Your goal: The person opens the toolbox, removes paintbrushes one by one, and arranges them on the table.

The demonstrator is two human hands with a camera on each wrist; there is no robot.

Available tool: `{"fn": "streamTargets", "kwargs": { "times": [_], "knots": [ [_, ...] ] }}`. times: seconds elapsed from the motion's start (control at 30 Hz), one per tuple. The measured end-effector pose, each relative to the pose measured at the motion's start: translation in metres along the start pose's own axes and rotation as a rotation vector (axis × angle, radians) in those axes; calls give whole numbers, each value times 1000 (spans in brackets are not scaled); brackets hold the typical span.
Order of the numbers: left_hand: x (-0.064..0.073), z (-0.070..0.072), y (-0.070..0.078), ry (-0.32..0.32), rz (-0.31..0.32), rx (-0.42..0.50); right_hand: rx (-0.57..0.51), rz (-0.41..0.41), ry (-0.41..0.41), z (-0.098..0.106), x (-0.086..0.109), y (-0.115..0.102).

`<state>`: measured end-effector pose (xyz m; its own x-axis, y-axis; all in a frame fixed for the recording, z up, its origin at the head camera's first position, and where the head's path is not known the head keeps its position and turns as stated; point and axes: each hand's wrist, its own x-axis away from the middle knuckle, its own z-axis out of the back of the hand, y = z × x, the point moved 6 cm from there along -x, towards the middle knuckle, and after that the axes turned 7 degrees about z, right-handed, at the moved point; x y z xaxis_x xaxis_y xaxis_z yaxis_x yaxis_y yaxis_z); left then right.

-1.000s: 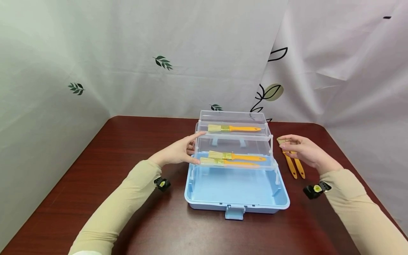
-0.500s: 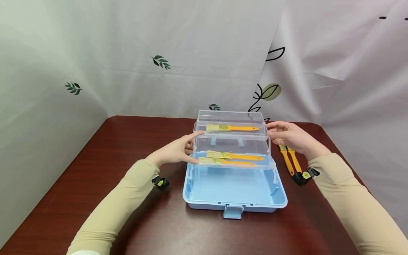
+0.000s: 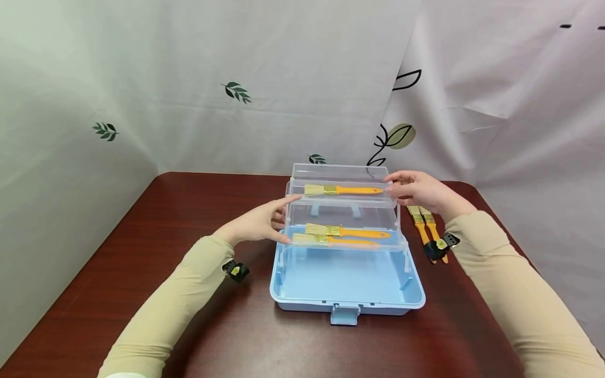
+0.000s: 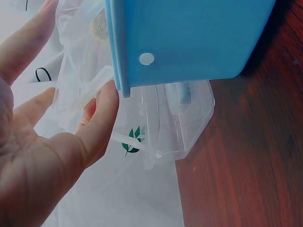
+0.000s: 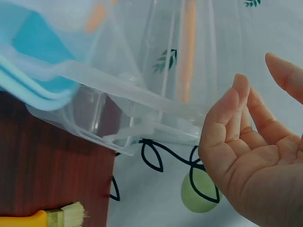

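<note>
A light blue toolbox (image 3: 347, 275) stands with its lid back and two clear trays raised above its base. One yellow-handled paintbrush (image 3: 360, 190) lies in the upper tray (image 3: 295, 188); two more, including a front paintbrush (image 3: 352, 241), lie in the lower tray (image 3: 392, 245). My left hand (image 3: 257, 223) rests at the trays' left side, index finger straight at the upper tray and thumb by the lower one. Beside the upper tray's right end is my right hand (image 3: 418, 193), fingertips close to the brush handle's end. In the right wrist view, its fingers are loosely bent with nothing between them.
Two yellow-handled paintbrushes (image 3: 418, 223) lie on the dark red table (image 3: 189, 231) right of the box, partly behind the right wrist camera (image 3: 437, 248). The box's latch (image 3: 344, 315) hangs down in front. A white patterned cloth (image 3: 212, 126) rises behind the table.
My right hand has moved left and away from me, from above the brushes on the table to the upper tray's right end. My left hand stays at the trays' left side.
</note>
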<state>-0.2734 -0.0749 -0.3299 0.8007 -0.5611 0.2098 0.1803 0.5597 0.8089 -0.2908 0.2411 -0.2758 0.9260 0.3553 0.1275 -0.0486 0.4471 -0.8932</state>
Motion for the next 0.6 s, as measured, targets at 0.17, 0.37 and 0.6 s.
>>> {"fn": "streamTargets", "kwargs": {
  "times": [0.17, 0.37, 0.6],
  "knots": [
    [0, 1, 0, 2, 13, 4, 68, 14, -13, 0, -6, -12],
    [1, 1, 2, 9, 21, -11, 341, 112, -17, -8, -19, -30],
    [1, 1, 2, 19, 14, -16, 575, 211, -45, -28, -37, -44]
  ]
}}
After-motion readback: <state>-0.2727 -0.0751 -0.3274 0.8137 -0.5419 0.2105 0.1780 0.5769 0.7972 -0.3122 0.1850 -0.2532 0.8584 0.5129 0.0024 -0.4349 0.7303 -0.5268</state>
